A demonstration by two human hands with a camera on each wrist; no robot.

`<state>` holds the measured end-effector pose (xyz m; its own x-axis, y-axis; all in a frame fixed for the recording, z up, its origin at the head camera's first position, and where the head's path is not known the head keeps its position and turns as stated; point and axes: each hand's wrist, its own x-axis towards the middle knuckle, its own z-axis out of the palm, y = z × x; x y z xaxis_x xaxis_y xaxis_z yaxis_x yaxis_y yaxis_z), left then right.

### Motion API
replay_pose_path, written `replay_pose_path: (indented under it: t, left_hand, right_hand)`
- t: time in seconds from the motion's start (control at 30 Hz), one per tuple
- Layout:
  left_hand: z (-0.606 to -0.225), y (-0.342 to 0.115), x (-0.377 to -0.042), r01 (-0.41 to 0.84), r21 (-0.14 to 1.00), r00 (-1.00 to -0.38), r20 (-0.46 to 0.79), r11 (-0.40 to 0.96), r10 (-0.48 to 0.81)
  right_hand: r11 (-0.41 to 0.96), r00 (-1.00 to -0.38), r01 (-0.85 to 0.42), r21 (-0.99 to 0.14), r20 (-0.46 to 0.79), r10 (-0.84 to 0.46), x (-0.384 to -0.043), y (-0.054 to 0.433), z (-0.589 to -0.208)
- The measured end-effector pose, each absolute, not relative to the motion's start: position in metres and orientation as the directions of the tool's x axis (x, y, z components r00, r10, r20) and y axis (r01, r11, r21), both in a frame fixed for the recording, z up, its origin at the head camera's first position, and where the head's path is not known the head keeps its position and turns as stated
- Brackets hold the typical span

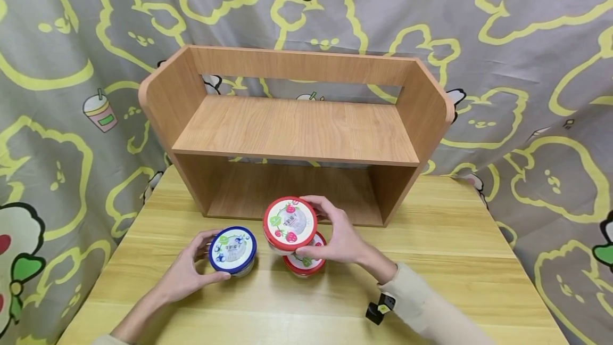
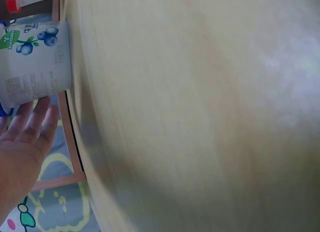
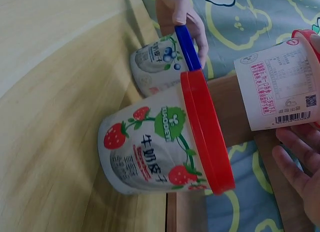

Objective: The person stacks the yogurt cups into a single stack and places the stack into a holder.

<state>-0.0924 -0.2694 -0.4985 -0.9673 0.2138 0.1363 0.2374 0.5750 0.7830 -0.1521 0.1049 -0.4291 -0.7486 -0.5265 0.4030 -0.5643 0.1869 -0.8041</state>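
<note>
My left hand (image 1: 182, 277) holds a white tub with a blue lid (image 1: 233, 250), thumb at the near side of the rim and fingers round the far left side. Blueberries are printed on this tub (image 2: 37, 62) in the left wrist view. With my right hand (image 1: 342, 236) I grip a red-lidded tub (image 1: 290, 222) by its right side, raised off the table. Below it, partly hidden in the head view, a second red-lidded tub (image 3: 150, 147) with strawberries printed on it stands upright on the table, close to the blue-lidded one.
A two-tier wooden shelf (image 1: 297, 126) stands at the back of the wooden table (image 1: 460, 249), just beyond the tubs. Behind it hangs a grey curtain (image 1: 507, 68) with yellow cartoon outlines. A small black device (image 1: 380, 309) is at the right sleeve.
</note>
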Motion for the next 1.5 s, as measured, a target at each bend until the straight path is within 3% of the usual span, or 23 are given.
replay_pose_path:
  t: [0.5,0.83,1.5]
  left_hand:
    - [-0.496,-0.268,-0.091,0.212,0.781,-0.973,0.111,0.588,0.204]
    - [-0.496,-0.268,-0.090,0.191,0.784,-0.976,0.090,0.591,0.197]
    - [-0.497,-0.268,-0.090,0.198,0.801,-0.974,0.097,0.565,0.205]
  right_hand:
    - [0.207,-0.740,-0.524,-0.826,0.321,-0.591,-0.158,0.071,-0.429]
    - [0.164,-0.700,-0.557,-0.814,0.355,-0.619,-0.163,0.053,-0.433]
    - [0.235,-0.746,-0.492,-0.838,0.268,-0.609,-0.158,0.029,-0.438]
